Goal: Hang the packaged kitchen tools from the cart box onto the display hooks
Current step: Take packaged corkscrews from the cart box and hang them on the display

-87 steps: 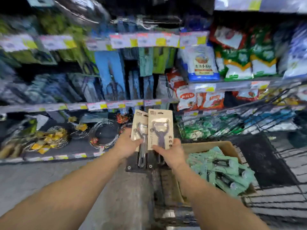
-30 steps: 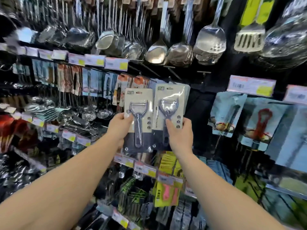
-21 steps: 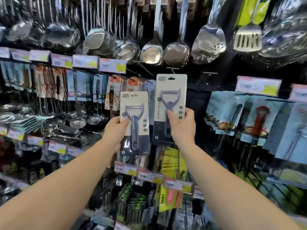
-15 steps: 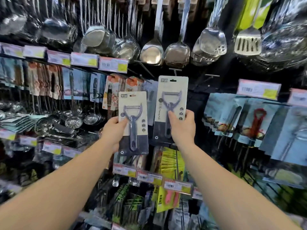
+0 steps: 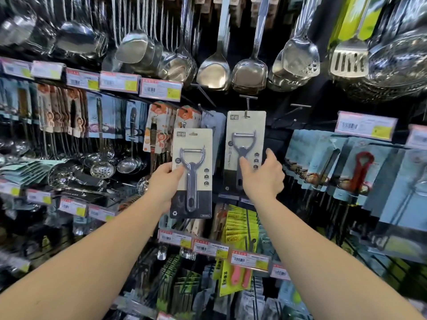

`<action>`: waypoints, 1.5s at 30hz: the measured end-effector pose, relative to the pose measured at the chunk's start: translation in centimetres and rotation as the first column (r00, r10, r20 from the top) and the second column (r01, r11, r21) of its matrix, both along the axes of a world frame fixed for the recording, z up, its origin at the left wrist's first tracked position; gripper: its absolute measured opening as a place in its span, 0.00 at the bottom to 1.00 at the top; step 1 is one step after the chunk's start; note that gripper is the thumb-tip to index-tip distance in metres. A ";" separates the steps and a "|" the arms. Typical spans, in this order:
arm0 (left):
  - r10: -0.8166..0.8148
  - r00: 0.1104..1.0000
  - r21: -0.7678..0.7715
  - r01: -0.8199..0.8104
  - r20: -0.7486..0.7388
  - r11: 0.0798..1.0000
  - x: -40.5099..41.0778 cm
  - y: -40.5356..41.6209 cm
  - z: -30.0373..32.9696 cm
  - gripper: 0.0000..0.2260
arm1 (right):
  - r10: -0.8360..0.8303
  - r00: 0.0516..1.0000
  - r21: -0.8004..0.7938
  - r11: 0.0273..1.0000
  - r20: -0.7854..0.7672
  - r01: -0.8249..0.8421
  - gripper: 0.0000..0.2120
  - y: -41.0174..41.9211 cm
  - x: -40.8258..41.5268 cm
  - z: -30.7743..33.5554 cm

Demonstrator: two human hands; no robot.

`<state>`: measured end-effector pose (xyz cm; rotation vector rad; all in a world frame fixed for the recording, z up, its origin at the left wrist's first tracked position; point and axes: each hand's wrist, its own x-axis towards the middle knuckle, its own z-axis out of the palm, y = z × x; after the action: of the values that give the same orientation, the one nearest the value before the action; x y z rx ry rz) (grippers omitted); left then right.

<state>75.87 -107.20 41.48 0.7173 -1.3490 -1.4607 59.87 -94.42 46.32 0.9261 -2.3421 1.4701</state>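
Nearest the camera, two bare forearms reach up toward the display wall. At the left hand point(image 5: 164, 181), thumb and fingers pinch the left edge of a carded peeler point(image 5: 192, 173), holding it upright in front of the shelves, clear of any hook. To its right and a little higher, the right hand point(image 5: 262, 179) has its fingers spread and loose; the thumb tip touches the front of a second peeler card point(image 5: 245, 150), and the other fingers stand off its right edge without gripping. That card hangs upright with its top slot on a hook point(image 5: 247, 107). Just beside the hook to the right, another bare peg point(image 5: 290, 113) sticks out. Below the hands runs a row of price tags point(image 5: 209, 247) above yellow and green packets. Blue-carded tools point(image 5: 355, 179) hang to the right, orange-topped cards point(image 5: 159, 128) to the left. Farthest up, steel ladles and spatulas point(image 5: 249, 72) hang in a row.
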 end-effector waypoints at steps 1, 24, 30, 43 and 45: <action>-0.007 1.000 -0.018 0.007 0.000 1.000 -0.3 0.3 0.4 0.13 | -0.028 0.998 -0.003 1.000 -0.058 0.028 0.33 0.3 0.4 -0.2; -0.159 0.985 -0.132 0.166 0.063 0.977 -8.8 2.7 5.8 0.18 | 0.439 0.898 -0.250 0.872 0.024 -0.420 0.23 1.3 -0.7 -1.8; -0.031 0.989 -0.097 0.046 0.147 0.994 -9.3 3.9 5.6 0.26 | 0.361 0.924 -0.204 0.921 0.127 -0.332 0.32 0.6 -2.0 -2.8; 0.222 0.772 -0.510 0.150 0.596 0.847 -16.0 13.8 -2.3 0.22 | 0.038 0.976 0.076 0.996 0.212 -0.056 0.26 12.6 -9.4 -9.2; 0.218 0.710 -0.565 0.297 0.670 0.769 -18.5 17.4 -2.4 0.21 | -0.008 0.982 0.131 0.991 0.189 -0.017 0.26 16.6 -11.4 -9.5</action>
<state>57.38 -89.80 39.12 0.8070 -2.3271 -0.6067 48.47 -77.85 36.83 0.8568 -2.6028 1.4790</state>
